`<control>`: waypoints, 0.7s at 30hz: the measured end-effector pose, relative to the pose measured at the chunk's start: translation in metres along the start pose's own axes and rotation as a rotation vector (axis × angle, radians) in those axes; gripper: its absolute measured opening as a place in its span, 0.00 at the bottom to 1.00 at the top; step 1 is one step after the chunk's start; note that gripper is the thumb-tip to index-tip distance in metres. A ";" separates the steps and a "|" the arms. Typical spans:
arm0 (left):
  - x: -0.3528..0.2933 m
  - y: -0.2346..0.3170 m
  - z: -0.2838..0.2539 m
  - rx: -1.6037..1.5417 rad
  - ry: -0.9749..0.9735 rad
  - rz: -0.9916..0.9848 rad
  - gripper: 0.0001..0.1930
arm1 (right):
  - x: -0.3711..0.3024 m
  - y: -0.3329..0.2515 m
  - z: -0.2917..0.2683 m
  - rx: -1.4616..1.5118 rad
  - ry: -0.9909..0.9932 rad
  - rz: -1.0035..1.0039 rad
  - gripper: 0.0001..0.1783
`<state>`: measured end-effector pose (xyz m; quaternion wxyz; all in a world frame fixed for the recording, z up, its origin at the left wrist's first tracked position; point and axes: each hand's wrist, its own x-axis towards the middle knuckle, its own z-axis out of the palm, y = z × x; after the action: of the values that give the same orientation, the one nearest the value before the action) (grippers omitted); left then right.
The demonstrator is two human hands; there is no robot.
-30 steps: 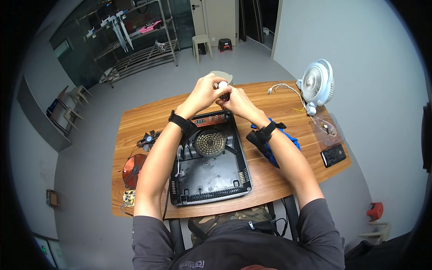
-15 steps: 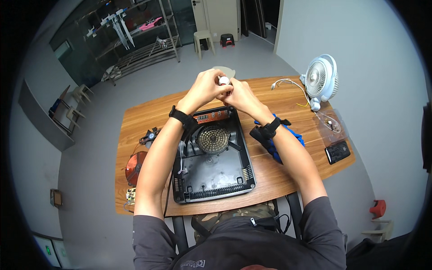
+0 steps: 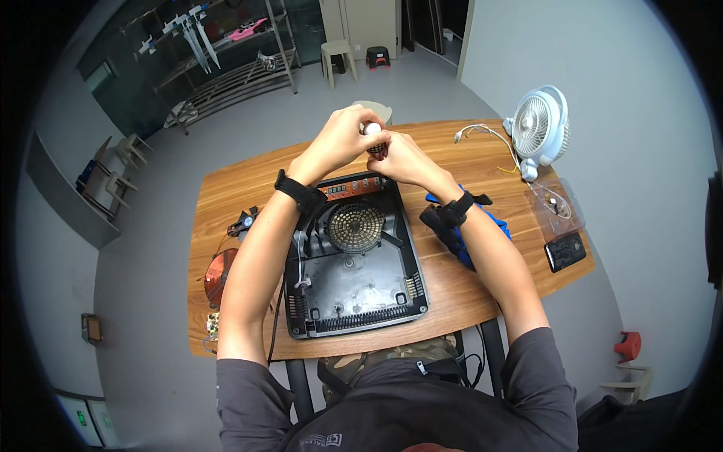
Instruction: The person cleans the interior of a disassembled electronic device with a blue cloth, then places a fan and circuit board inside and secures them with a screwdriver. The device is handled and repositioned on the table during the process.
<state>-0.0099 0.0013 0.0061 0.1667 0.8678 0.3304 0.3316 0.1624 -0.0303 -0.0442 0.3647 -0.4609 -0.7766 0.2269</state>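
A workshop or repair room with a grey concrete floor. An opened black induction cooker base (image 3: pixel 354 260) lies on a wooden worktable (image 3: pixel 459 290); a white desk fan (image 3: pixel 538 128) stands on it, and metal storage racks (image 3: pixel 226 64) line the far wall.

Black appliance shell (image 3: pixel 354 290) with grid-patterned round coil, blue cloth (image 3: pixel 474 241), white fan (image 3: pixel 538 128), wood-grain brown table (image 3: pixel 241 196).

I see a small pale rounded part (image 3: pixel 370 129) with a dark piece just below it, pinched between both hands above the far edge of the desk (image 3: pixel 226 203); too small to tell what it is. Under my forearms lies the opened black appliance base (image 3: pixel 354 260), flat, round mesh fan grille at its far half.
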 end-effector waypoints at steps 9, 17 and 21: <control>0.008 -0.007 0.009 -0.082 0.079 0.090 0.22 | -0.001 0.005 -0.002 0.057 0.084 0.111 0.15; 0.006 0.001 0.004 0.049 0.066 -0.076 0.23 | 0.002 0.012 0.001 -0.041 0.070 0.021 0.14; 0.008 0.009 0.004 0.204 0.051 -0.179 0.25 | 0.001 0.011 0.006 0.030 0.099 0.078 0.14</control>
<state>0.0017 0.0001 0.0114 0.0982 0.8385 0.4427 0.3020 0.1631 -0.0247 -0.0555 0.4004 -0.4960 -0.7356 0.2292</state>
